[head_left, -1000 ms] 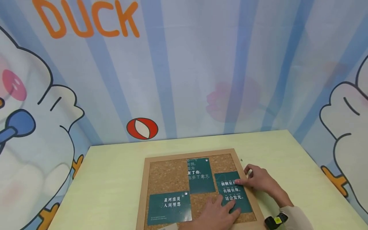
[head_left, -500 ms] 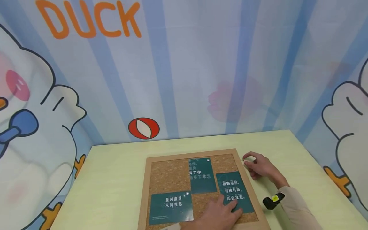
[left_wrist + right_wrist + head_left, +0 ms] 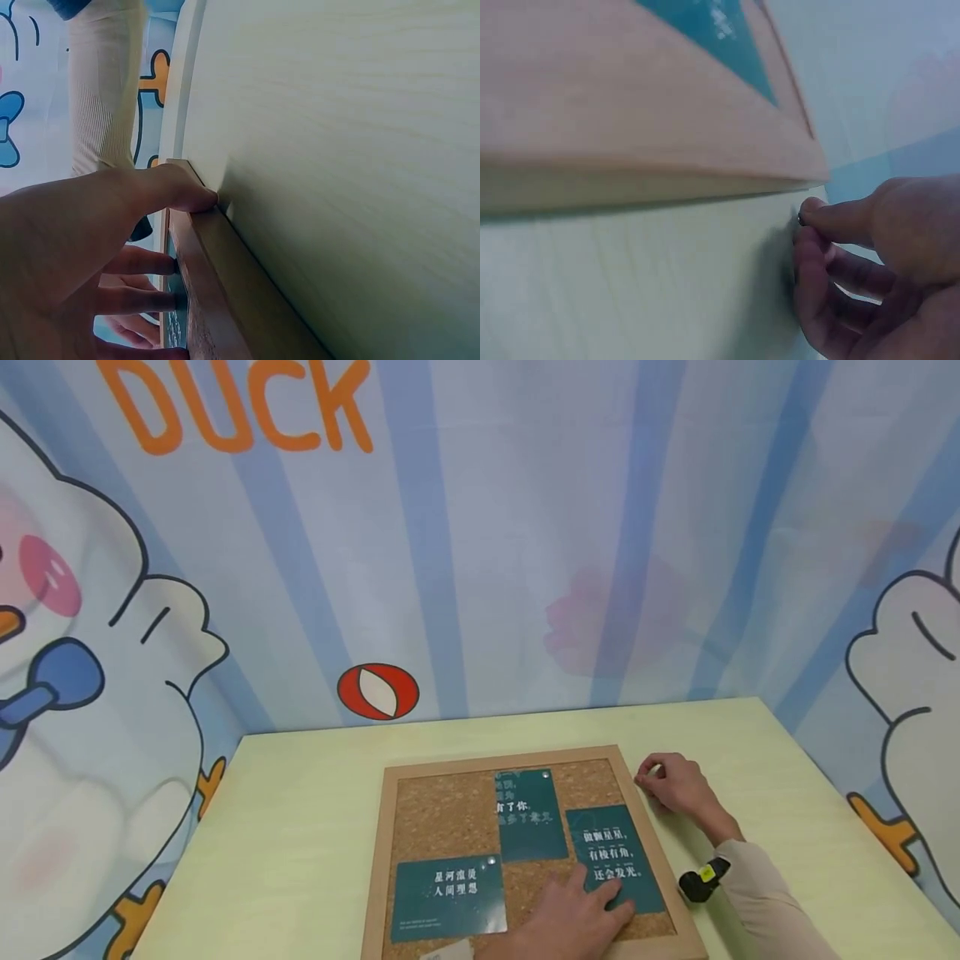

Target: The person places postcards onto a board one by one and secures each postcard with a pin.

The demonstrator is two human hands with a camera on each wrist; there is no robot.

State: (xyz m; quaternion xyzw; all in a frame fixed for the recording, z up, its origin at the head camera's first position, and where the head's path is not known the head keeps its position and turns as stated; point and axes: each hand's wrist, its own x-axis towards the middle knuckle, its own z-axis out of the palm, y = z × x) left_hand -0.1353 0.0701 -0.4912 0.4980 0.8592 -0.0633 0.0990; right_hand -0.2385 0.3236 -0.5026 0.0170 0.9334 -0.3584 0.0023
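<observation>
A wood-framed cork board [image 3: 446,806] lies on the table with several dark green cards printed in white characters. My left hand [image 3: 562,918] rests with spread fingers on the lower part of the right card [image 3: 611,839]; in the left wrist view its thumb [image 3: 191,191] lies over the frame's edge. Beyond the frame's right side, my right hand [image 3: 678,785] pinches a tiny shiny thumbtack [image 3: 802,219] between thumb and forefinger, mostly hidden by them. The middle card [image 3: 528,839] and the left card [image 3: 427,906] each show a silvery tack head at the upper right corner.
The pale yellow table [image 3: 300,827] extends around the board. A printed curtain [image 3: 510,527] stands behind it and along both sides. A whitish piece [image 3: 450,950] shows at the board's near edge, beside the left forearm.
My right hand has left the right card and moved out past the frame to the small dark thing on the table, where its fingertips have closed. The left hand stays on the card.
</observation>
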